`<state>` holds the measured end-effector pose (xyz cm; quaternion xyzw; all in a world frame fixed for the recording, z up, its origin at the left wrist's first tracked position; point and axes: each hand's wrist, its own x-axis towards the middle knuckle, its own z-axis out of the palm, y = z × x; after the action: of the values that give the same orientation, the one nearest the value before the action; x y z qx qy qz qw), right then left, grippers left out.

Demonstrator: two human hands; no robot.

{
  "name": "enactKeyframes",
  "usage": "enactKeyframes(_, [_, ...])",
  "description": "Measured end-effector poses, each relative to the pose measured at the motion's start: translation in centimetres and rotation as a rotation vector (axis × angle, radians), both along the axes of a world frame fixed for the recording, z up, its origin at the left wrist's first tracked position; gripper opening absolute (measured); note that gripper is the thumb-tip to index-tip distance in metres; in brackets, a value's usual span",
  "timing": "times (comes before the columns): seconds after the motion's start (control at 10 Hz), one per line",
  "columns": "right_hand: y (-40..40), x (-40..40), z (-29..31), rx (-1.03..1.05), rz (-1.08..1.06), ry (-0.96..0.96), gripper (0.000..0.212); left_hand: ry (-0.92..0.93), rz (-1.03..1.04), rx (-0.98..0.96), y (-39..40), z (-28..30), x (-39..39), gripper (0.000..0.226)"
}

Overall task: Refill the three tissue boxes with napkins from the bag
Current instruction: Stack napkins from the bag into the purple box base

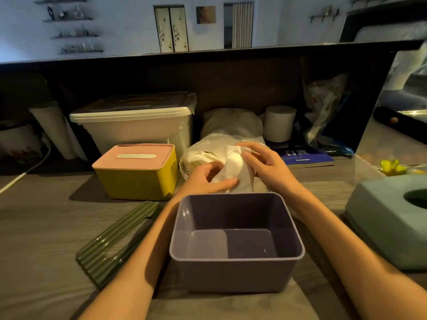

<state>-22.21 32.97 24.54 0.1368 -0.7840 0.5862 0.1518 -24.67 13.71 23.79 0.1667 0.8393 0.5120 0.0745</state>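
An open purple tissue box (235,271) stands empty in front of me on the table. Its ribbed green lid (115,241) lies flat to the left. Behind it lies a clear plastic bag (198,155) of white napkins. My left hand (205,179) and my right hand (263,165) both grip a bunch of white napkins (233,165) at the bag's mouth, just beyond the purple box. A yellow tissue box with a pink lid (136,174) stands closed to the left. A pale teal tissue box (381,222) sits at the right edge.
A large white lidded storage bin (136,125) stands at the back. A paper roll (279,123), another plastic bag (323,107) and a blue book (307,155) are behind the napkin bag. A white cable (23,174) crosses the left of the table.
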Motion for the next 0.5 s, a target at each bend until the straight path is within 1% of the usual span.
enactKeyframes(0.1, [-0.06, 0.0, -0.04, 0.107, 0.021, 0.063, 0.025, -0.042, 0.004, 0.011, 0.09, 0.1, 0.21, 0.07])
enactKeyframes(0.2, [-0.3, -0.2, -0.42, 0.217, -0.042, 0.179, 0.025, -0.122, 0.004, 0.046, 0.19, 0.2, 0.54, 0.059])
enactKeyframes(0.3, [-0.26, -0.12, -0.7, 0.176, -0.106, 0.267, 0.022, -0.121, -0.053, -0.032, 0.21, -0.08, 0.58, 0.052])
enactKeyframes(0.4, [-0.36, -0.09, -0.65, 0.209, -0.175, 0.407, 0.021, -0.197, -0.042, 0.175, 0.4, -0.04, 0.32, 0.057])
enactKeyframes(0.5, [-0.45, 0.05, -0.73, 0.255, -0.223, 0.492, 0.026, -0.249, -0.066, 0.233, 0.62, -0.4, 0.11, 0.051])
